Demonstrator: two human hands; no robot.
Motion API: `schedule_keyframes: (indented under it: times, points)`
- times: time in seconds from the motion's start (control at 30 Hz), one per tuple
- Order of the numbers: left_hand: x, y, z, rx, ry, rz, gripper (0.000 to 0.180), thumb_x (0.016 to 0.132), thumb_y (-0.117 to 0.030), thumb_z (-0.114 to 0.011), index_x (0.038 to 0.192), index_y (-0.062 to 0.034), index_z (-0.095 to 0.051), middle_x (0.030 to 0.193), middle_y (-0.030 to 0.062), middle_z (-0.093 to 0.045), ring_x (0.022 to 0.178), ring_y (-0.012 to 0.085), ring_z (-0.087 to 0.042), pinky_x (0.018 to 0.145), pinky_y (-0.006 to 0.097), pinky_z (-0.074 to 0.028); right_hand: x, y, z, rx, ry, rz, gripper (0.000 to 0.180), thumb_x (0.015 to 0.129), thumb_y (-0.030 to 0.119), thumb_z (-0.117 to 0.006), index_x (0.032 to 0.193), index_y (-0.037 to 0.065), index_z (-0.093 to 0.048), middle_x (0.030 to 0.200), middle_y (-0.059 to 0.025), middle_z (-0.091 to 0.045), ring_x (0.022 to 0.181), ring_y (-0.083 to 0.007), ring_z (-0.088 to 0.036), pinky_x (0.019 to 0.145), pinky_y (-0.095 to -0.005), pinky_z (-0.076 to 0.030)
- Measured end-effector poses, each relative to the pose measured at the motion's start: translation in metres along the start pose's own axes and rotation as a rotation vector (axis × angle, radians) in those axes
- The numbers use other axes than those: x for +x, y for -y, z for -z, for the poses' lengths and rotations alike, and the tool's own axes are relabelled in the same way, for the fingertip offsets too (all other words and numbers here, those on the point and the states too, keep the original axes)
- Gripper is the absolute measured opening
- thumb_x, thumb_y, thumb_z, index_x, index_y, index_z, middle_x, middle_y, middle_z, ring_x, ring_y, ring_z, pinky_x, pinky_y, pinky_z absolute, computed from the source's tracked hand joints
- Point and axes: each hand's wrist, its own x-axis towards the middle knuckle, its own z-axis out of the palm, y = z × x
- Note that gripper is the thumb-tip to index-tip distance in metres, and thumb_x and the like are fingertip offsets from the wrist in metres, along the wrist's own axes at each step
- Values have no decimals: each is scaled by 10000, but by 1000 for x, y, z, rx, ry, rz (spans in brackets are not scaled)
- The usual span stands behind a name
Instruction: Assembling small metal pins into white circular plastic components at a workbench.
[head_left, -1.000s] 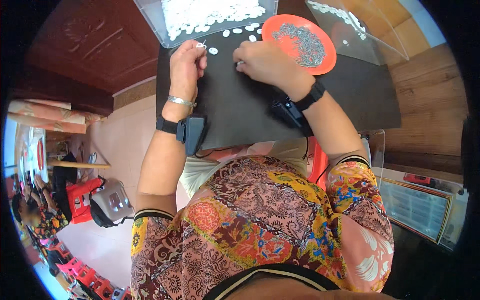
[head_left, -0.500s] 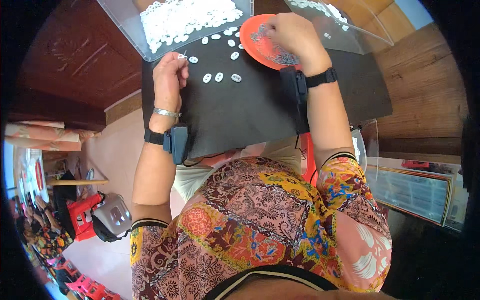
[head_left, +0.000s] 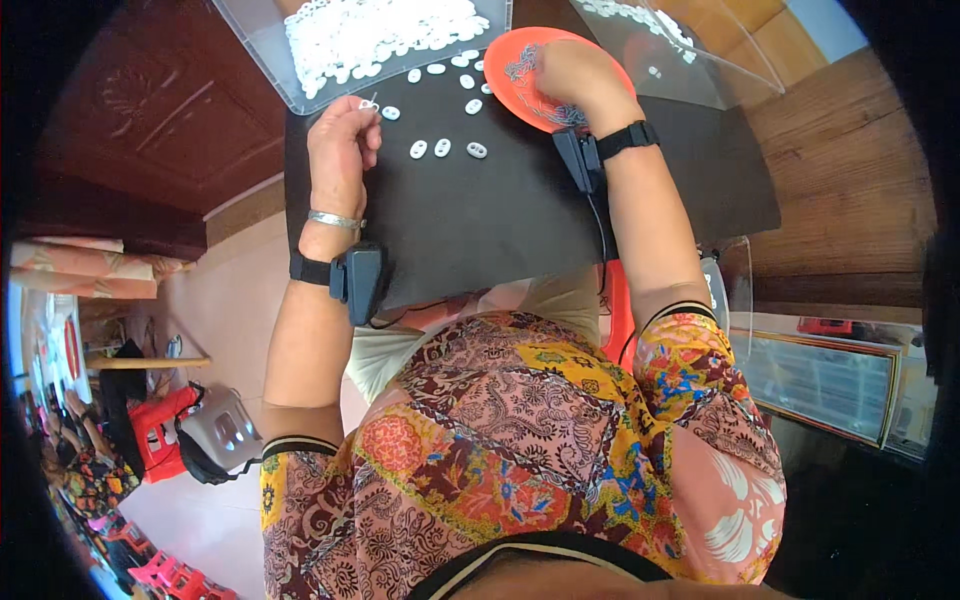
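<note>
Left hand [head_left: 342, 150] up at the table's [head_left: 480, 220] far edge, fingers pinching a small white piece [head_left: 368, 104] just beside the clear tray [head_left: 300, 90] heaped with more. Right hand [head_left: 572, 80] sits over the red plate [head_left: 510, 75], fingers curled down into the grey bits; can't tell what they grip. Loose white pieces [head_left: 442, 148] lie between the hands.

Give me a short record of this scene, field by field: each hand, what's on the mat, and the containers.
left hand: raised over the black mat, fingers pinching one small white oval piece
right hand: resting in the orange dish, on small grey metal bits
loose pieces: white ovals scattered on the mat
left tray: clear, heaped with white pieces
right tray: clear, few white pieces
</note>
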Motion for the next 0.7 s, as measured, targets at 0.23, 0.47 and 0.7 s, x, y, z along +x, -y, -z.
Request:
schedule_keyframes:
  times: [0.23,0.47,0.7]
  points:
    - [1,2,2,68,16,-4,134,852,-111,-475,732,-84,-530,573,-22,-478,459,51,-381,422,185,-286,1,-2,-3,37,-48,40,173,685,144,-572,761,12,-654,751,-208,-621,691,-354,-607,615,-440,-465]
    - [-1,0,-3,106,1,-9,137,836,-90,-482,708,-85,-528,567,-27,-481,457,44,-382,423,183,-285,-3,-14,-5,187,-80,157,135,706,136,-553,745,36,-635,694,-181,-604,630,-330,-579,578,-410,-442]
    - [-3,1,-2,93,25,13,131,833,-93,-484,711,-85,-532,571,-26,-484,465,44,-389,429,179,-292,-13,11,7,-2,-100,74,138,744,118,-534,780,32,-636,741,-186,-618,688,-320,-600,620,-429,-451]
